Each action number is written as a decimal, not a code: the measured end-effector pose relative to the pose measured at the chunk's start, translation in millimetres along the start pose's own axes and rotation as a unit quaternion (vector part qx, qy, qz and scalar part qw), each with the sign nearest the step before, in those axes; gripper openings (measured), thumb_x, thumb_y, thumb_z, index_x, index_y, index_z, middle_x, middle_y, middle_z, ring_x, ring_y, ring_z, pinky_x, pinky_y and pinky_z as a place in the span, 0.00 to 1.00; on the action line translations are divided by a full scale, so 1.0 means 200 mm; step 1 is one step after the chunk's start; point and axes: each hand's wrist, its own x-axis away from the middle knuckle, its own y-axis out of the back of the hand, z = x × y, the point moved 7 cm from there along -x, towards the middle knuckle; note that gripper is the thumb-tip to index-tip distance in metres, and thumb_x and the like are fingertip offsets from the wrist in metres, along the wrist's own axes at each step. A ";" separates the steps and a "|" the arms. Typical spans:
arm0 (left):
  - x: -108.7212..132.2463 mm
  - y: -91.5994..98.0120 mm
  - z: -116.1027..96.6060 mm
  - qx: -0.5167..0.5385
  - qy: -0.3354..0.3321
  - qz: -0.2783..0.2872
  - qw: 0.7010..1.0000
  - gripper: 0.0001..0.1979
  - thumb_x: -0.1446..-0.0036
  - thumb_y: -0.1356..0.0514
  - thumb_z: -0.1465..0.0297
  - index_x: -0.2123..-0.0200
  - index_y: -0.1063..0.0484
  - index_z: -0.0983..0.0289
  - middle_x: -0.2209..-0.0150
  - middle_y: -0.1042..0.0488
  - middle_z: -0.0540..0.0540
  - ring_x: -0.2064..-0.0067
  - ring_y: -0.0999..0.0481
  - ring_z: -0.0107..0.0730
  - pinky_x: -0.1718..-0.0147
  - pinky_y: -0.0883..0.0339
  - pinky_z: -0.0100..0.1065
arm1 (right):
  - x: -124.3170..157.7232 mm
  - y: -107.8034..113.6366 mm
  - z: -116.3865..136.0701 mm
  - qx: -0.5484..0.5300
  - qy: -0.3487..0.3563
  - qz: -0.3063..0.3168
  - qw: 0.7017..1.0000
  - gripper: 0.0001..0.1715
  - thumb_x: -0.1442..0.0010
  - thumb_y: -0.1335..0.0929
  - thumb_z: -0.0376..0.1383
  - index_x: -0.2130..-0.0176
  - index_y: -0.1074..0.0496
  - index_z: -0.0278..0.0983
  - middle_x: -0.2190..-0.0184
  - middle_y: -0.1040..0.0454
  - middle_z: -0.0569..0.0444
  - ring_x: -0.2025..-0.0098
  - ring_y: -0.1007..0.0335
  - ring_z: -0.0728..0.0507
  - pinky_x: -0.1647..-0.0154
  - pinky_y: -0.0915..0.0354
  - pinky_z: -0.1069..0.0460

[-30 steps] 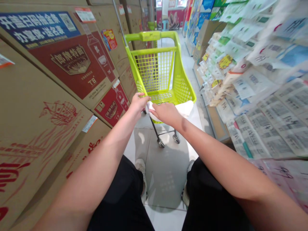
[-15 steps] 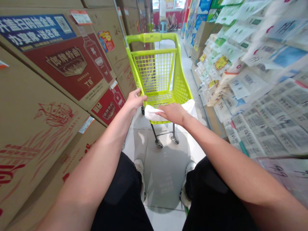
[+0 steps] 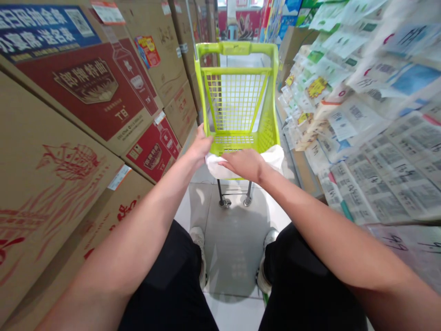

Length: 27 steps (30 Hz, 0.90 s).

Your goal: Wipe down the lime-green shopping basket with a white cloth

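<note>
A lime-green plastic shopping cart (image 3: 237,99) stands in the aisle in front of me, its basket showing nothing inside. A white cloth (image 3: 275,156) lies over the cart's near rim. My right hand (image 3: 243,164) rests flat on that cloth, fingers stretched toward the left. My left hand (image 3: 200,146) curls around the near left corner of the cart's rim, right beside the cloth's end. Below, my two legs in black trousers and my light shoes stand on the floor tiles behind the cart's wheels.
Stacked brown cartons (image 3: 86,101) with red and blue labels wall the left side. Shelves of packaged goods (image 3: 361,105) line the right, with a low shelf base (image 3: 299,170) near the cart. The pale tiled aisle (image 3: 234,243) runs ahead toward a red display at the far end.
The cart has turned to face straight down the aisle and now sits centred ahead. My left hand closed onto its rim corner; my right hand stayed on the cloth.
</note>
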 end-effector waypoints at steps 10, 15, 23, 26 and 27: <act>0.01 0.10 -0.02 -0.009 0.053 0.000 0.999 0.42 0.67 0.41 0.82 0.42 0.32 0.58 0.51 0.19 0.56 0.49 0.16 0.49 0.52 0.20 0.46 | 0.01 0.05 0.19 -0.008 0.019 -0.033 0.999 0.33 0.19 0.47 0.51 0.44 0.22 0.37 0.54 0.15 0.39 0.53 0.16 0.33 0.58 0.31 0.46; -0.01 0.17 -0.04 -0.010 0.065 0.005 0.998 0.41 0.72 0.45 0.80 0.47 0.30 0.58 0.52 0.19 0.56 0.52 0.16 0.52 0.56 0.20 0.49 | 0.05 0.06 0.17 -0.012 0.008 -0.008 1.000 0.31 0.20 0.45 0.50 0.45 0.22 0.37 0.55 0.15 0.39 0.54 0.16 0.32 0.59 0.30 0.45; -0.06 0.15 -0.02 0.005 0.037 -0.004 0.999 0.40 0.68 0.43 0.78 0.45 0.29 0.59 0.49 0.19 0.58 0.49 0.17 0.50 0.53 0.20 0.48 | 0.11 0.04 0.05 0.001 -0.023 0.035 0.999 0.30 0.20 0.45 0.50 0.45 0.22 0.38 0.54 0.15 0.41 0.52 0.15 0.31 0.61 0.30 0.46; -0.03 0.08 0.02 0.024 0.047 -0.009 0.999 0.41 0.63 0.39 0.77 0.40 0.31 0.58 0.48 0.18 0.57 0.48 0.17 0.50 0.52 0.21 0.47 | 0.09 0.04 0.07 -0.004 -0.022 0.026 0.999 0.31 0.20 0.45 0.50 0.46 0.21 0.37 0.54 0.15 0.39 0.52 0.16 0.31 0.60 0.30 0.46; -0.01 0.05 0.03 0.028 0.051 -0.016 0.998 0.42 0.62 0.38 0.77 0.38 0.32 0.57 0.48 0.18 0.57 0.48 0.17 0.50 0.51 0.21 0.47 | 0.08 0.04 0.09 -0.007 -0.016 0.016 1.000 0.31 0.20 0.45 0.49 0.47 0.21 0.36 0.54 0.15 0.39 0.52 0.16 0.31 0.60 0.30 0.46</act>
